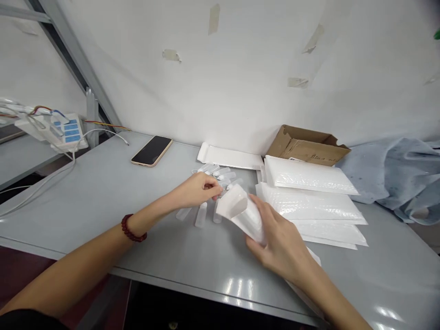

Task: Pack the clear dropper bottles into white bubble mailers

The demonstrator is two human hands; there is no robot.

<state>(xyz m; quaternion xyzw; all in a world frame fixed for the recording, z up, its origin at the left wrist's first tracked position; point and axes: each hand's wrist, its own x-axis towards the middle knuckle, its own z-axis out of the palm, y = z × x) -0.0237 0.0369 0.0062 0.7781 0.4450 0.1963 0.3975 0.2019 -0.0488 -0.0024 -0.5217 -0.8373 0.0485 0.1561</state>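
Note:
My right hand (278, 240) grips a white padded envelope (237, 208), holding its mouth open toward the left above the grey table (103, 197). My left hand (197, 189) is closed in a pinch on one of several clear plastic tubes (213, 183) that lie in a loose pile just behind it. The pinched tube sits close to the envelope's open mouth. A dark red bead bracelet (132, 229) circles my left wrist.
A stack of white padded envelopes (316, 197) lies right of my hands, and one flat envelope (230, 157) rests by the wall. An open cardboard box (305, 144), a phone (151, 151), a power strip with cables (65, 130) and blue cloth (398, 174) surround them.

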